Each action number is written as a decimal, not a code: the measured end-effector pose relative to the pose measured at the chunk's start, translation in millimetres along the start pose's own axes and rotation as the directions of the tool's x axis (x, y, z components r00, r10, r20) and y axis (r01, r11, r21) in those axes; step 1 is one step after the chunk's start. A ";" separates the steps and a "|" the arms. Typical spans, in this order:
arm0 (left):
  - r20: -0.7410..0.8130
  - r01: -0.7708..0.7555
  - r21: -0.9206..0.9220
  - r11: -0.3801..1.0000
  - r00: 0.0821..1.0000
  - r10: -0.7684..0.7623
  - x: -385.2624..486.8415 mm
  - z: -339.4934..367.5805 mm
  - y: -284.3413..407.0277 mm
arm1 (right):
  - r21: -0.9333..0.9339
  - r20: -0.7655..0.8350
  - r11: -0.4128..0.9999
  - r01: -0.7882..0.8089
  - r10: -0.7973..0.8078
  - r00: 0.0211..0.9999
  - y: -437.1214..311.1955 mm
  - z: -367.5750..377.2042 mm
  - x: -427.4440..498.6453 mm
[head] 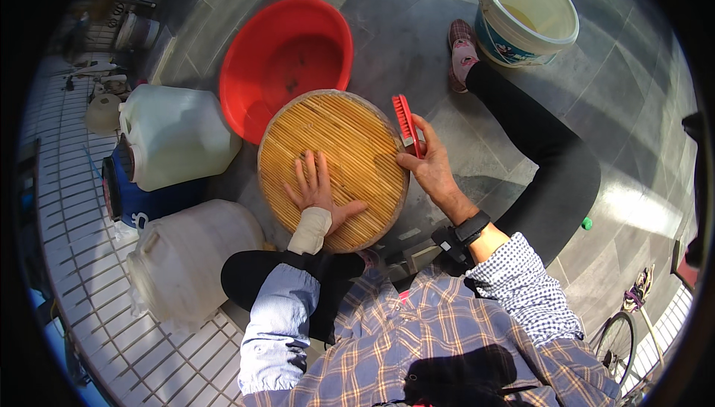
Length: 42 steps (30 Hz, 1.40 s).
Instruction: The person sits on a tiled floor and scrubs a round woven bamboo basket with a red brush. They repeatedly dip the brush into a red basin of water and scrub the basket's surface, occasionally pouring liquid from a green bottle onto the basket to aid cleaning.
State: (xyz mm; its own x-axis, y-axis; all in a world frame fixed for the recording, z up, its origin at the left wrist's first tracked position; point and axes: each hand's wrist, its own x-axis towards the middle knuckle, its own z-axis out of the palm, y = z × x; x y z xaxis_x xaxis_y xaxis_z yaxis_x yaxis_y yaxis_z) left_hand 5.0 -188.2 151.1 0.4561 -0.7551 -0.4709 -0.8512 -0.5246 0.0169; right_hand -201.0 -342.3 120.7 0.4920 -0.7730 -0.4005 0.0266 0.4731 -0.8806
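Note:
In front of me is a round lid or tray of thin bamboo or reed strips (346,128), tilted, its upper edge overlapping the rim of a red plastic basin (234,88). My left hand (319,189) lies flat on its slatted face with fingers spread, a pale wrap around the wrist. At the right rim of the round piece, my right hand (433,167) grips a red scrubbing brush (410,128) by its handle. The brush stands upright with its red bristles facing left, towards the slats. My right thumb is at the rim; whether it presses on it I cannot tell.
A white bucket (516,52) with a little yellowish liquid stands upper right, beside my slippered foot (462,58). Translucent plastic jugs (179,133) and a blue container (137,189) line the left wall. A green cap (586,223) and a bicycle wheel (617,345) are at right.

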 end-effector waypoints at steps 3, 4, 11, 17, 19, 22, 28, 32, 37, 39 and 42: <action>0.079 0.016 -0.036 0.999 0.997 -0.013 -23.1 0.8 14.4 | -0.179 0.027 0.978 0.103 -0.100 0.995 -21.8 -5.2 53.4; 0.107 0.019 -0.044 0.999 0.994 -0.014 -28.6 -1.4 14.7 | -0.325 0.070 0.919 0.222 -0.211 0.975 -27.1 -2.9 64.1; 0.106 -0.171 0.109 0.979 0.981 0.159 9.5 -19.9 -20.5 | -0.861 0.175 0.424 0.280 -0.268 0.947 -61.8 -4.8 38.5; -0.055 -0.266 0.130 0.955 0.960 0.275 11.8 6.5 -35.4 | -0.913 0.340 0.174 0.369 -0.177 0.924 -87.2 60.7 89.7; -0.079 -0.274 0.118 0.954 0.955 0.285 12.6 11.0 -37.3 | -0.887 0.403 0.158 0.435 -0.198 0.894 -89.5 80.9 113.8; -0.054 -0.258 0.089 0.962 0.963 0.263 13.0 11.3 -37.5 | -0.861 0.447 0.146 0.487 -0.239 0.862 -83.6 69.1 109.3; -0.010 -0.252 0.084 0.964 0.967 0.254 11.2 5.9 -33.6 | -0.906 0.316 0.205 0.369 -0.251 0.915 -69.3 -32.8 12.5; 0.038 -0.227 0.108 0.968 0.974 0.224 11.6 -1.2 -30.0 | -0.896 0.386 0.114 0.430 -0.281 0.879 -81.5 7.0 40.6; 0.091 -0.196 0.086 0.977 0.978 0.188 11.7 -10.1 -28.3 | -0.841 0.498 0.180 0.511 -0.112 0.860 -93.6 79.0 114.5; 0.113 -0.188 0.040 0.981 0.977 0.183 11.9 -10.6 -28.4 | -0.865 0.466 0.134 0.484 -0.147 0.873 -86.9 67.4 106.1; 0.113 -0.192 0.077 0.978 0.977 0.183 12.1 -9.5 -27.8 | -0.892 0.372 0.158 0.423 -0.274 0.887 -72.1 16.0 51.4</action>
State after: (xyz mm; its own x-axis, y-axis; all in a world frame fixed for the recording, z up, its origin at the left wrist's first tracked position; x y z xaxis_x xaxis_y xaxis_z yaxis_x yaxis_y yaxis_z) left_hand 36.6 -186.4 153.3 0.2604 -0.7889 -0.5566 -0.9403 -0.3380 0.0391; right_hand -163.7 -409.4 167.7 0.7525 -0.6583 -0.0198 -0.5642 -0.6289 -0.5349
